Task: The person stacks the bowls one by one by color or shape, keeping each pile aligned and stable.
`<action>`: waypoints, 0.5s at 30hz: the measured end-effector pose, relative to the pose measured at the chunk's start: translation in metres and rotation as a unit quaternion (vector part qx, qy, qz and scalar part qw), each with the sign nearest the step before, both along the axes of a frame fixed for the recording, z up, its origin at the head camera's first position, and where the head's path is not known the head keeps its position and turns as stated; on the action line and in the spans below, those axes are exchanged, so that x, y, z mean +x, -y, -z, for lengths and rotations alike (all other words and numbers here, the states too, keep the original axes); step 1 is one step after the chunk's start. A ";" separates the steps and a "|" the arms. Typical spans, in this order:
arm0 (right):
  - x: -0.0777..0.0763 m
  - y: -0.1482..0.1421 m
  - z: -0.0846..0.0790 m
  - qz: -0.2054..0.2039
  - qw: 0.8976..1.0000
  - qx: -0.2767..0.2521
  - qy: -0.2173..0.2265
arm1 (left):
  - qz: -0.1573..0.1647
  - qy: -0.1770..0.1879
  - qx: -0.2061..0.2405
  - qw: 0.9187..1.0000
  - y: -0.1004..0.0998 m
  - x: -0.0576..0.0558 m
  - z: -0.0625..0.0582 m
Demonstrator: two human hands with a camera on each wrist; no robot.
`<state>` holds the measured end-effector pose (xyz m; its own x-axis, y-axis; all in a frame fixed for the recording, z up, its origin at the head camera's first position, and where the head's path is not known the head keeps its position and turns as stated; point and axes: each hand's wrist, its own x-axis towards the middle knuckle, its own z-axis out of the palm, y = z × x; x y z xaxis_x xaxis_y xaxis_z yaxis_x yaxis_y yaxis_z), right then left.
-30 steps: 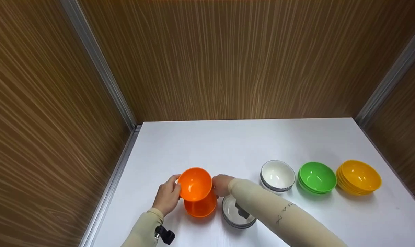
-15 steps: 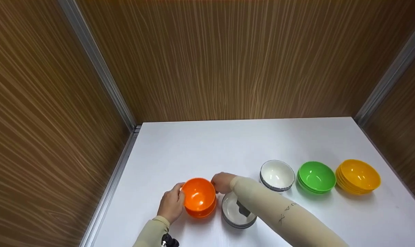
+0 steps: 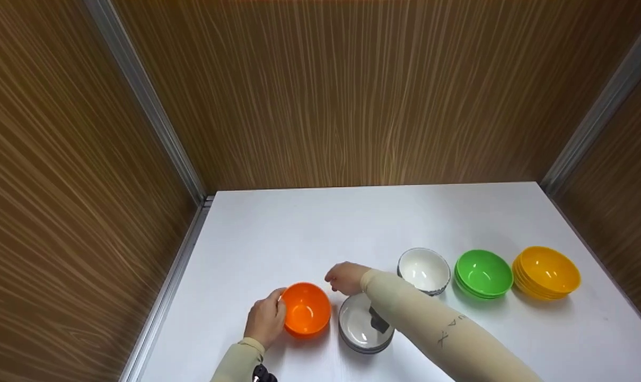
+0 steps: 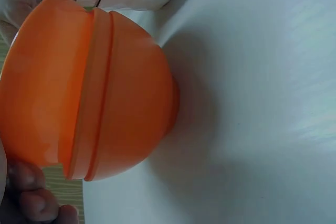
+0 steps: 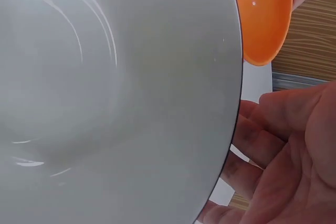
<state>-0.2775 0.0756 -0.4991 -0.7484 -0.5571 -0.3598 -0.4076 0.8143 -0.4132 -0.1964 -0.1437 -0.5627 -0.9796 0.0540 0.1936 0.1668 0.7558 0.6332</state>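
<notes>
In the head view my left hand (image 3: 265, 318) grips the left side of an orange bowl (image 3: 307, 309), its thumb near the rim. The left wrist view shows this bowl (image 4: 42, 87) sitting in a second orange bowl (image 4: 136, 98), with fingertips (image 4: 39, 205) by the upper bowl's side. My right hand (image 3: 347, 277) is apart from the orange bowls, fingers loosely bent and holding nothing. It is just beyond a stack of whitish bowls (image 3: 360, 318) with dark rims. In the right wrist view, the top whitish bowl (image 5: 157, 87) hides some of its fingers.
Towards the right of the white table (image 3: 299, 228) stand a white bowl stack (image 3: 423, 268), a green bowl stack (image 3: 483, 271) and a yellow bowl stack (image 3: 548, 269). Wood-grain panels (image 3: 352, 95) wall in the back and sides. The right forearm (image 3: 437, 318) crosses over the whitish bowls.
The upper orange bowl has come down into the one below, with the left hand following it. The right hand has let go of the orange bowl and drawn slightly away to the right.
</notes>
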 end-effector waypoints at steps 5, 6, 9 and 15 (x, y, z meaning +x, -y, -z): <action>0.002 -0.001 0.002 0.022 1.000 -0.001 0.015 | -0.012 0.006 0.006 1.000 0.000 0.000 0.008; 0.002 -0.001 0.002 0.023 1.000 0.000 0.016 | -0.013 0.006 0.008 1.000 0.000 0.001 0.009; 0.002 -0.001 0.003 0.020 1.000 -0.001 0.014 | -0.016 0.010 0.017 1.000 0.000 0.002 0.013; 0.000 -0.006 0.001 0.016 1.000 -0.010 0.011 | -0.015 -0.002 0.017 1.000 -0.002 0.001 0.018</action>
